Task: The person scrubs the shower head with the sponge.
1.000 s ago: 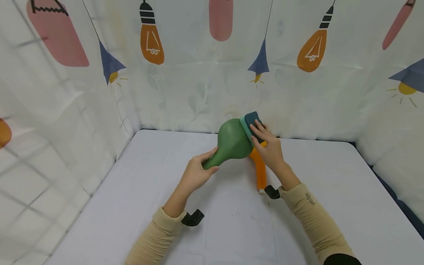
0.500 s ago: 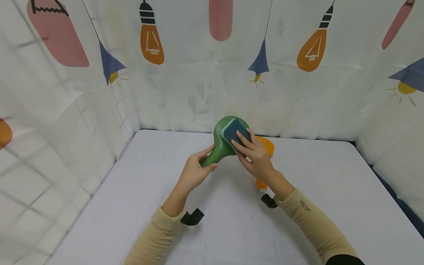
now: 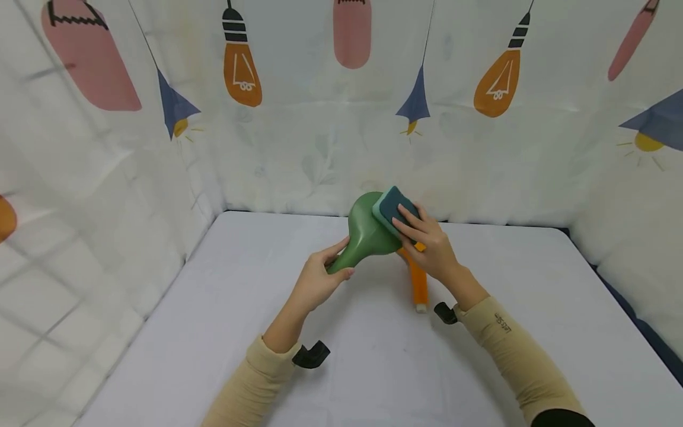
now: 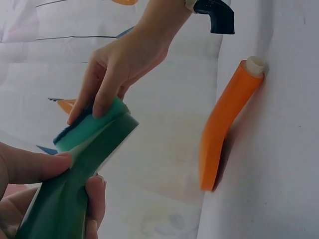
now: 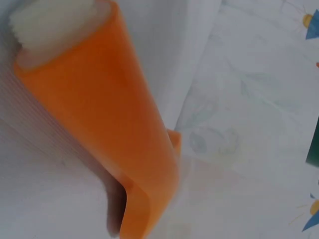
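My left hand [image 3: 313, 283] grips the handle of a green scoop [image 3: 367, 228], a rounded bowl-like piece that narrows to a short handle. It is held tilted above the white table with its smooth outer side showing in the head view. My right hand [image 3: 439, 252] holds a sponge [image 3: 393, 209], dark blue on one face and turquoise on the other, against the right side of the scoop's bowl. In the left wrist view, the thumb and fingers pinch the sponge [image 4: 92, 127], whose turquoise side lies on the scoop [image 4: 70, 189].
An orange scoop [image 3: 418, 283] with a pale end on its handle lies on the table [image 3: 256, 261] beyond the right wrist, partly hidden by the right hand. Behind the table hangs a white curtain [image 3: 299, 148] printed with bulbs and lamps.
The sponge moved left over the middle of the green scoop's bowl, then back to its right side with the right hand. The left hand keeps its grip, and the scoop turns slightly.
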{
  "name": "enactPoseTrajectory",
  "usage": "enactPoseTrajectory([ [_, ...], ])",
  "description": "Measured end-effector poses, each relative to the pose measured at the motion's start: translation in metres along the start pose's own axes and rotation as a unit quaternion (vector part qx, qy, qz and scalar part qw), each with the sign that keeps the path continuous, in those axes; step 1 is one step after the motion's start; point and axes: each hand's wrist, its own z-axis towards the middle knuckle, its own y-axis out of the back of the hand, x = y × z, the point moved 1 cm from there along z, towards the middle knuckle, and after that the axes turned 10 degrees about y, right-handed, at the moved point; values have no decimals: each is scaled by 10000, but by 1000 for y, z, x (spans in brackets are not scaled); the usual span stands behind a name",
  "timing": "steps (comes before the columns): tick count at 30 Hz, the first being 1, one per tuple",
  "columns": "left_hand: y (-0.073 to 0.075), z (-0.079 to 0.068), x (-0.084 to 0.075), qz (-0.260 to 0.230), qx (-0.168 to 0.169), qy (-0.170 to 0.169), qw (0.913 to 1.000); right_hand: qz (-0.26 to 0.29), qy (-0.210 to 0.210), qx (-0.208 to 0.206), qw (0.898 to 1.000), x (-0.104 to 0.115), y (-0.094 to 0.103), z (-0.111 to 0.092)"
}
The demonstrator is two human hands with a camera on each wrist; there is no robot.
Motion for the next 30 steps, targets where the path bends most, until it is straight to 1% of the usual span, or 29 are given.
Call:
enactPoseTrajectory([
  [4, 2, -5, 0, -37, 40, 50, 10000, -84, -348, -295, 9989, -6, -3, 1],
  [6, 2, -7, -2, 2, 2, 56, 10000, -101, -457, -332, 9984, -6, -5, 4],
  [9, 4, -7, -3, 1, -105, 27, 9999, -120, -502, -263, 9983, 0, -10, 11],
  [12, 5, -6, -4, 17, -172, -25, 9998, -157, -293, -123, 9994, 10, -16, 20],
  [15, 5, -4, -5, 44, -144, -58, 9999, -135, 178, 163, 9996, 24, -24, 28],
  [18, 4, -2, -4, 91, -103, -82, 9999, -130, 633, 510, 9966, 38, -30, 32],
  [21, 1, 0, -2, 204, -91, -98, 9997, -162, 753, 663, 9948, 43, -33, 34],
  [23, -1, -1, -2, 295, -115, -85, 9995, -159, 679, 683, 9952, 42, -33, 37],
  [26, -4, -3, -3, 441, -174, -50, 9989, -162, 463, 621, 9969, 33, -32, 42],
  [28, -6, -5, -5, 446, -145, -12, 9989, -186, 204, 506, 9983, 26, -29, 44],
  [30, -8, -7, -7, 433, -106, 0, 9990, -202, -209, 376, 9989, 18, -24, 43],
])
